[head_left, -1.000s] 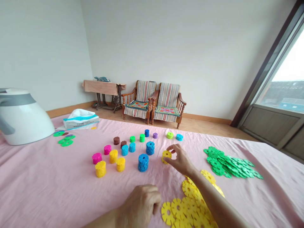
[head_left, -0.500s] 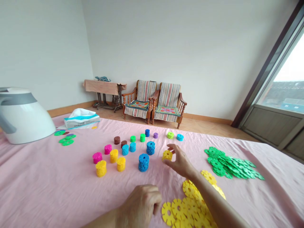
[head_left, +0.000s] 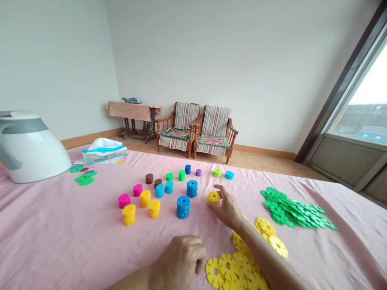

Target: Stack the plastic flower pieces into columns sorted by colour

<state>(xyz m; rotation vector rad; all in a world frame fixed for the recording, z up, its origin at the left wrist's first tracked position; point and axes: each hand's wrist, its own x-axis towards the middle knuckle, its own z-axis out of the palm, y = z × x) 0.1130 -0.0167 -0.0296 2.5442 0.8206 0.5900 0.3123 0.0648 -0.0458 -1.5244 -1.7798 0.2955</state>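
Observation:
My right hand [head_left: 226,207] curls around a short stack of yellow notched discs [head_left: 214,197], thumb at its near side and fingers at its far right. My left hand [head_left: 184,253] rests on the cloth in a loose fist, with no disc showing in it. Right of it, partly under my right forearm, lies a loose pile of yellow discs [head_left: 238,268]. Left of the yellow stack stand two blue disc stacks, a nearer one [head_left: 183,208] and a farther one [head_left: 192,189].
More small stacks stand to the left, among them yellow [head_left: 129,215], pink [head_left: 124,200] and brown [head_left: 149,179]. A green disc pile [head_left: 296,209] spreads at right. A kettle [head_left: 36,149] and a tissue pack [head_left: 104,152] stand at left on the pink cloth [head_left: 75,237].
My right hand stays at the yellow stack, its wrist and forearm shifted slightly left, so more of the loose yellow pile shows on the right. My left hand has not visibly moved.

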